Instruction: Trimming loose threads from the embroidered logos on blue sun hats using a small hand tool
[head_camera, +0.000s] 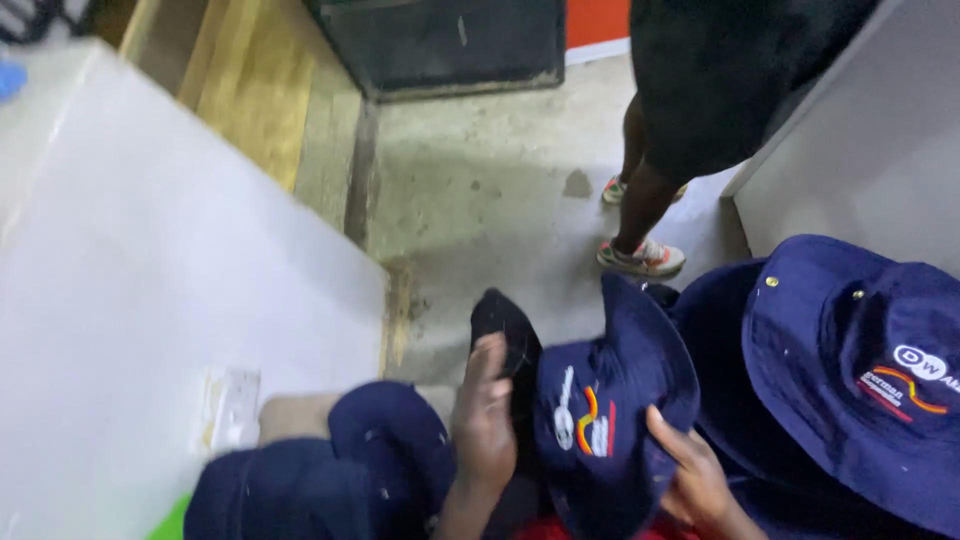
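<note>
Navy bucket hat with an embroidered emblem on its crown, held low in the middle of the view, near edge of the scene, brim flaring up and to the right. Left hand against the hat's left side, fingers pressed together and pointing up along the fabric, fingertips touching a dark flap of cloth rising behind the hat. Right hand at the hat's lower right, thumb laid on the brim and pinching it; remaining fingers tucked under, not clear enough to tell their spread. Just right of the held hat, touching it, a second navy bucket hat with brass eyelets and a stitched badge, resting over more navy brim. Left of the hands, a heap of further navy hats along the near edge. Farther left, a white tabletop with a small pale label near its corner. Beyond, grey concrete floor, worn and stained. Far right, another person's legs in light sneakers, dark garment above, beside a white panel.
</note>
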